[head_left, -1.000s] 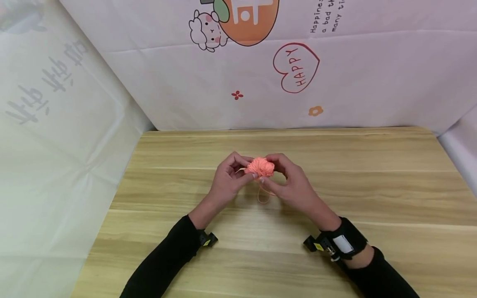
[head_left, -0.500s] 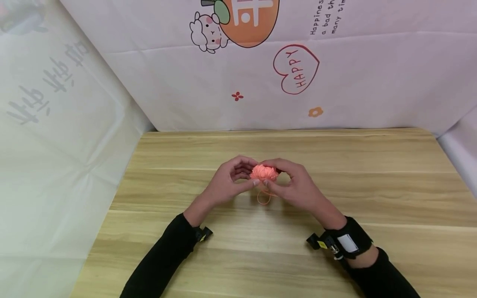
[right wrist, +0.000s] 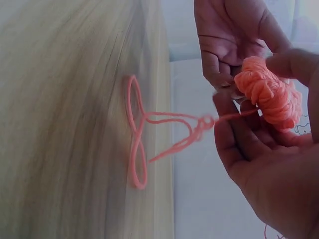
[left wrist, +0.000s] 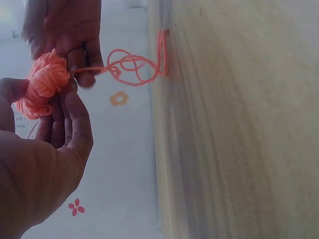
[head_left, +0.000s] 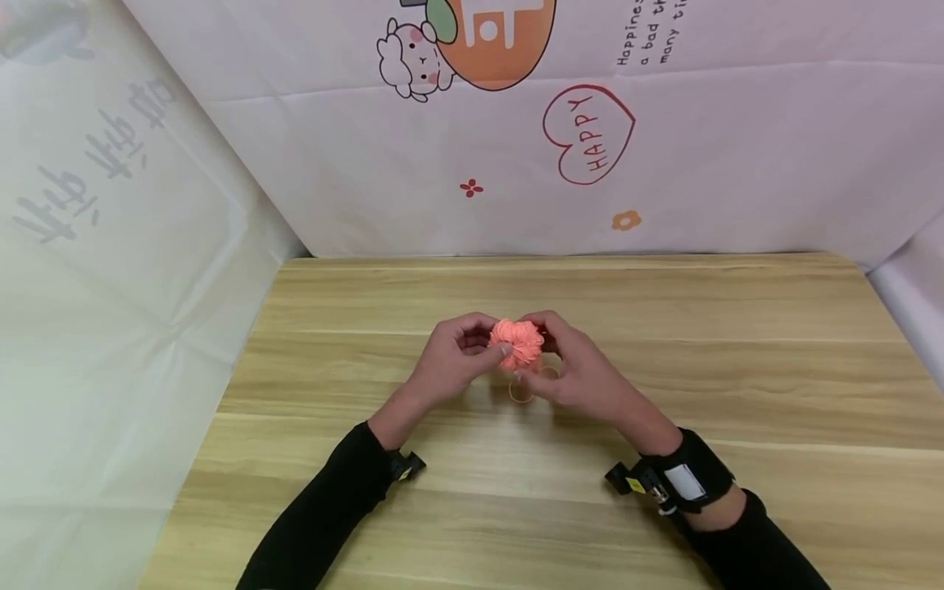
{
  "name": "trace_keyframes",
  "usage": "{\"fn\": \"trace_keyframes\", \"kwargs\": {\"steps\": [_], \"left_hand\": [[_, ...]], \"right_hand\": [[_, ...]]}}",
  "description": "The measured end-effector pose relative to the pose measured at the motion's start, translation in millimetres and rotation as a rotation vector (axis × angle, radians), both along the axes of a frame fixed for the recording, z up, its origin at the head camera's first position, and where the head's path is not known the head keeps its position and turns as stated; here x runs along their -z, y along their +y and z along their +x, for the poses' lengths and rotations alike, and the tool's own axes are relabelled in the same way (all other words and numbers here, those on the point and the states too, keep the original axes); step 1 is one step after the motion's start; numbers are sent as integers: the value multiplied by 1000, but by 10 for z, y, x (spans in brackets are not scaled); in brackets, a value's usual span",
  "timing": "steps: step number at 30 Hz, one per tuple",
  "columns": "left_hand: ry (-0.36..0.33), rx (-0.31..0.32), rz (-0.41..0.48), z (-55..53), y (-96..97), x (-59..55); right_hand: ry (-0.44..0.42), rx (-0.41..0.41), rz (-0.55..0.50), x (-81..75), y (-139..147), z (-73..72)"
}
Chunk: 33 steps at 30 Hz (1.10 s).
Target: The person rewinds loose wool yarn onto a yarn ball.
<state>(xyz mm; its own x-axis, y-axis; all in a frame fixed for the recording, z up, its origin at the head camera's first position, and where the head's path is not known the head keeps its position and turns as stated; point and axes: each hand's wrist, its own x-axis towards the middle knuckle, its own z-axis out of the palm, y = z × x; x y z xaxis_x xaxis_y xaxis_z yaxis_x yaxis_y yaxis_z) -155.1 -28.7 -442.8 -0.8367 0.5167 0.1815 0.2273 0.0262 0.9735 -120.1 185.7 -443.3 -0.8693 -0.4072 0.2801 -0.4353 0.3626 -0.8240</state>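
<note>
Close over the middle of the table, both hands hold a small coral-pink ball of yarn (head_left: 516,340). The left hand (head_left: 448,359) pinches its left side, thumb across the front face and fingers behind. On the other side the right hand (head_left: 583,370) grips it, index finger at the top and thumb at the lower edge. A loose tail of yarn (right wrist: 141,179) hangs from the ball and lies in loops on the tabletop, with a tangled part near the fingers. In the left wrist view the wound strands of the yarn ball (left wrist: 47,82) show bunched between both hands.
The wood-grain table (head_left: 472,508) ends at a white printed cloth (head_left: 354,180) behind it. Another white cloth (head_left: 133,328) hangs along the left side. A black wrist strap with a small camera (head_left: 682,479) sits on the right forearm.
The yarn ball has been turned between the fingers, its round wound face now showing. It shifted slightly right and then back left; both hands moved a little with it.
</note>
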Motion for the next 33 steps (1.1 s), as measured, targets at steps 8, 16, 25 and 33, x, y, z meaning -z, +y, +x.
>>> {"fn": "trace_keyframes", "kwargs": {"steps": [8, 16, 25, 33], "left_hand": [[-53, -55, 51, -88, -2, 158], [-69, -129, 43, -97, -11, 127], [22, -228, -54, -68, 1, 170], [62, -228, -111, -54, -2, 191]], "right_hand": [[4, 27, 30, -23, -5, 25], [40, 58, 89, 68, 26, -19], [130, 48, 130, 84, 4, -9], [162, 68, 105, 53, -4, 11]]}}
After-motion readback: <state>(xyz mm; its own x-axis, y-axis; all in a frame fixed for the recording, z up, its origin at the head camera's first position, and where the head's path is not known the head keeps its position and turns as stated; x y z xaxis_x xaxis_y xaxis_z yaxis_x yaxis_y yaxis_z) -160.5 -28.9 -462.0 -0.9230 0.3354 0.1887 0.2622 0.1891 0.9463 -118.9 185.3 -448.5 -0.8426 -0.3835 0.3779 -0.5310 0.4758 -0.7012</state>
